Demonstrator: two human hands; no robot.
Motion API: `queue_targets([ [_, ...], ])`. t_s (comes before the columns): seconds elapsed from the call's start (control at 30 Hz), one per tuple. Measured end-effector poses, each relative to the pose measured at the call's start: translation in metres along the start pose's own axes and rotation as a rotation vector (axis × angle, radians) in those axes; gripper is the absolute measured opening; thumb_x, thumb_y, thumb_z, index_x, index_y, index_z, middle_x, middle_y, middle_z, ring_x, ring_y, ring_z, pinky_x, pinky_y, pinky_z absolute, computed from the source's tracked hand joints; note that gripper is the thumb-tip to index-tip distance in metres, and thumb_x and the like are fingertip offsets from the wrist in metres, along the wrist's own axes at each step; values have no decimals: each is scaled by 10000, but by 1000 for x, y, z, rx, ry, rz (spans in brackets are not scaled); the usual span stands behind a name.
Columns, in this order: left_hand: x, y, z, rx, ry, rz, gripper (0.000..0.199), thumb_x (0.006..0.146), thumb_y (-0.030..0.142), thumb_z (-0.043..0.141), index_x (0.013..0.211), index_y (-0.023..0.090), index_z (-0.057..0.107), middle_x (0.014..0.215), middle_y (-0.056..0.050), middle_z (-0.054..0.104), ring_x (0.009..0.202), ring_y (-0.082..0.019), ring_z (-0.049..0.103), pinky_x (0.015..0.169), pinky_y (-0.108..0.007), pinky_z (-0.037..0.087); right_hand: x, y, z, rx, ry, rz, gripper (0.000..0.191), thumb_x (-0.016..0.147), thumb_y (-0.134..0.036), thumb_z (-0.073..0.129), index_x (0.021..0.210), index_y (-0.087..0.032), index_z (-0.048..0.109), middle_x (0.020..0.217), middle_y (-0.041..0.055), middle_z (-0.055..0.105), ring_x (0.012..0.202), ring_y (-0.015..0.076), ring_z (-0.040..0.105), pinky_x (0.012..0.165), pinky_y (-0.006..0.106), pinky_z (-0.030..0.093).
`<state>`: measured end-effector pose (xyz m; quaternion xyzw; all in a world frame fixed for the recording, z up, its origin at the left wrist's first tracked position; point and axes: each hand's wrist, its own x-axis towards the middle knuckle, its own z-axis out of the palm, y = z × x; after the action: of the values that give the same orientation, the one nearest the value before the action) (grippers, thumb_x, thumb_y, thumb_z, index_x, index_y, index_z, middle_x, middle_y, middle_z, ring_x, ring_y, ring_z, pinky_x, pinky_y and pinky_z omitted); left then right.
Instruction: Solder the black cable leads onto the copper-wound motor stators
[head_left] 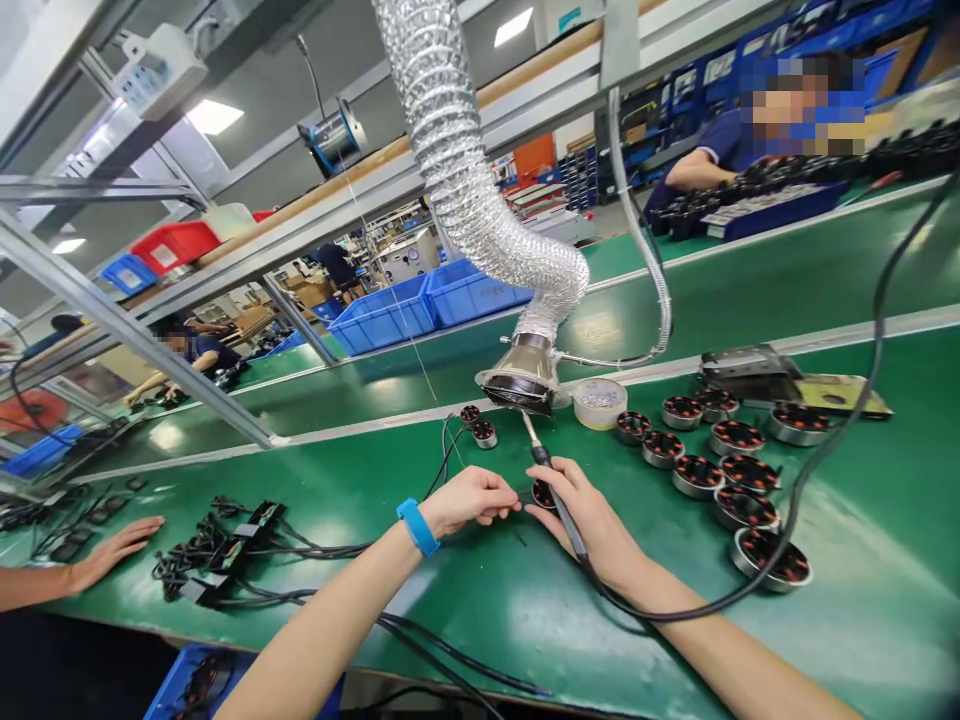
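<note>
My right hand [592, 515] is closed round a soldering iron [562, 497], its bare metal tip pointing up and away below the fume hood. Between my hands is a small round motor stator [544, 493] with a black and red face, partly hidden by the right fingers. My left hand [474, 498], with a blue wristband [418, 527], is pinched close to the stator. A thin dark wire shows at its fingertips, though the grip itself is partly hidden. Two more small stators [485, 434] with black leads lie beyond my left hand.
A metal fume hood [519, 372] hangs over the bench on a foil duct [480, 170]. Several round metal-rimmed parts [772, 556] sit at right, near a round tub [600, 402]. Bundled black cables [217, 550] and another person's hand [124, 545] are at left. The iron's cord [806, 470] loops across the right.
</note>
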<state>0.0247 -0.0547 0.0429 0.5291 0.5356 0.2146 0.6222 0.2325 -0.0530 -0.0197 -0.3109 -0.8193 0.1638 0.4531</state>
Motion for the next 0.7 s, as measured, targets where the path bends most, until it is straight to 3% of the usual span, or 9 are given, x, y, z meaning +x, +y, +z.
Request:
queue_targets([
  [0.2,-3,2,4,127,-80,71,359,753,467,690,760,109,689,630,-6,558,544,-68,423,483,-223,229,-2,-3,5,87,-9,-128,353,998,-121,407,1327,-232,468,1232,129,474,1061,163,606,875,271,531],
  [0.33,-1,-10,2,-55,-109,119,377,743,474,726,781,102,673,626,-7,567,484,-47,376,475,-225,214,-5,-5,17,122,76,-80,264,994,-126,428,1214,-222,537,1115,95,517,962,145,630,833,242,538],
  [0.5,9,-28,1,-244,43,245,437,719,514,747,794,100,630,674,-18,584,494,-52,424,491,-215,304,-3,-8,33,171,124,-25,265,987,-114,404,1191,-218,538,1105,87,535,987,149,633,890,274,530],
  [0.7,22,-14,-22,116,269,329,381,820,498,599,819,117,611,667,6,546,527,-66,426,483,-194,308,3,-11,27,101,189,-19,320,980,-117,433,1282,-211,477,1263,122,515,1130,167,604,957,301,512],
])
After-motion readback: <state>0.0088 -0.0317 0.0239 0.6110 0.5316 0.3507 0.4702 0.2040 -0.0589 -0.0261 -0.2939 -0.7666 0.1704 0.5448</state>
